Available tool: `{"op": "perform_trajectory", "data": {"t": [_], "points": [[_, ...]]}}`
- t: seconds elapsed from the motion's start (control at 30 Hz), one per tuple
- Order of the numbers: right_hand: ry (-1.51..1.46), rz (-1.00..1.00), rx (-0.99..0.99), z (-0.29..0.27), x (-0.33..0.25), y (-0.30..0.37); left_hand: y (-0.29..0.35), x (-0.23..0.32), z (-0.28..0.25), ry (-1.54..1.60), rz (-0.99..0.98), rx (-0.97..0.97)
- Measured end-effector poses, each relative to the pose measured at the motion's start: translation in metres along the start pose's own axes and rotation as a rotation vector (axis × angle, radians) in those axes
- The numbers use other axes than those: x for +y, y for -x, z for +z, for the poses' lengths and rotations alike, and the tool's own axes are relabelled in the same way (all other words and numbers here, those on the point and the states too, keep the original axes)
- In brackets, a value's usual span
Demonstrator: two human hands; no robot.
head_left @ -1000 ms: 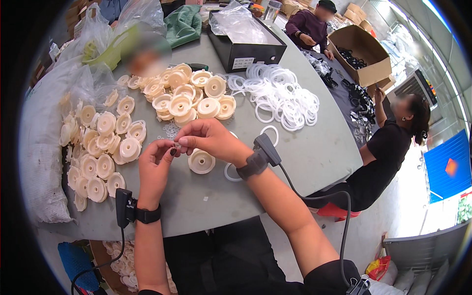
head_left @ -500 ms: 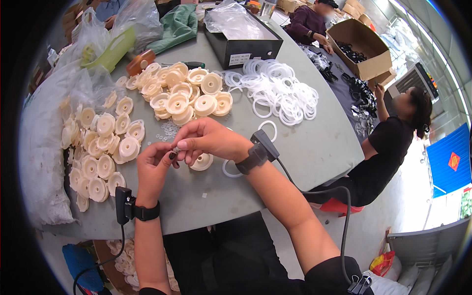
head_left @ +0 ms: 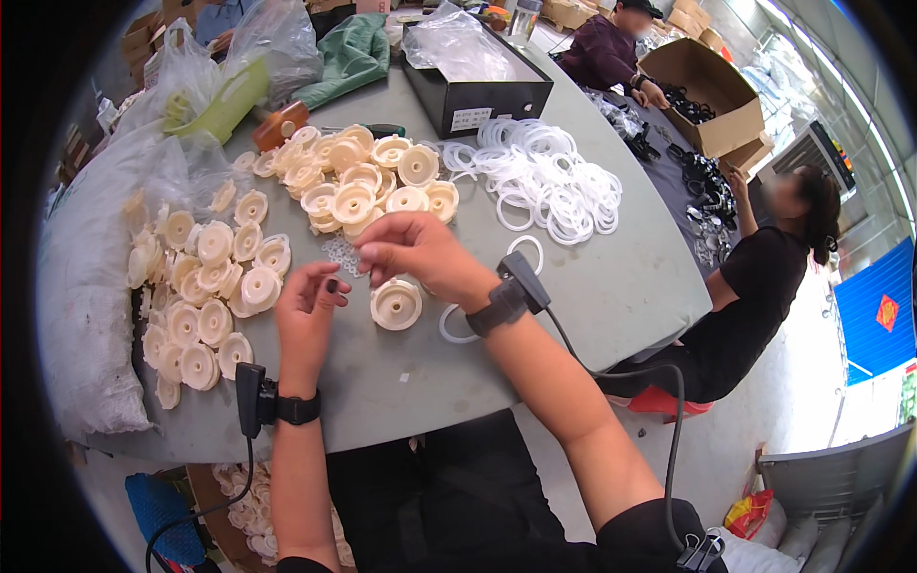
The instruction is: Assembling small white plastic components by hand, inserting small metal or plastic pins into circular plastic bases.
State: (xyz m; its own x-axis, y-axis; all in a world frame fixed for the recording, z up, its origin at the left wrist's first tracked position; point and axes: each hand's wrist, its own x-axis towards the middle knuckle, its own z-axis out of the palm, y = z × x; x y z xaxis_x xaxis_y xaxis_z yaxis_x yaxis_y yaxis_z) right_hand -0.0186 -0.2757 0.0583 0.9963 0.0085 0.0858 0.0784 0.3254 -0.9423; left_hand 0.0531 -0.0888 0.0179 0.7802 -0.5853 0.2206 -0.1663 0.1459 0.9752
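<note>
My two hands hang just apart above the table (head_left: 564, 334), so I judge this to be a pause within fine handwork, between one small handling and another. My left hand (head_left: 304, 304) has its fingers loosely curled and parted, with a small dark spot (head_left: 331, 286) by the thumb tip; whether that is a part I'm gripping or a mark on my own digit, I cannot tell. My right hand (head_left: 420, 256) is bent inward, thumb and forefinger drawn close together. Anything pinched there is too small or blurred to make out.

Just beyond and between my fingertips lies a scatter of tiny translucent washers (head_left: 338, 251). A single cream plastic flanged wheel (head_left: 395, 305) lies flat just below my right fingers, set apart from the heap of cream wheels (head_left: 353, 201) past my fingertips and the second heap (head_left: 212, 244) to the left of my left hand. The white rings (head_left: 559, 181) are piled beyond my right hand, with one loose ring (head_left: 541, 256) just right of its wrist.

To my mind, taking up a washer calls for a light tip-to-tip pinch; the lone wheel would need wider-spread fingers around its rim.
</note>
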Motion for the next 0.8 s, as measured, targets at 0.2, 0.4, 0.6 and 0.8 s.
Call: {"op": "perform_trajectory", "data": {"t": [0.2,0.4,0.6,0.8], "points": [[0.215,-0.138,0.283,-0.008,-0.005,0.015,0.010,0.020,0.016,-0.786,0.380,-0.271],[0.247,-0.113,0.315,-0.012,0.006,0.030,0.013,0.019,0.026,-0.892,0.272,-0.286],[0.139,-0.038,0.227,-0.004,0.000,0.032,0.012,0.017,0.019,-0.772,0.311,-0.217],[0.247,0.192,0.030,-0.005,-0.015,0.039,0.009,0.019,0.017,-0.738,0.324,-0.135]]}}
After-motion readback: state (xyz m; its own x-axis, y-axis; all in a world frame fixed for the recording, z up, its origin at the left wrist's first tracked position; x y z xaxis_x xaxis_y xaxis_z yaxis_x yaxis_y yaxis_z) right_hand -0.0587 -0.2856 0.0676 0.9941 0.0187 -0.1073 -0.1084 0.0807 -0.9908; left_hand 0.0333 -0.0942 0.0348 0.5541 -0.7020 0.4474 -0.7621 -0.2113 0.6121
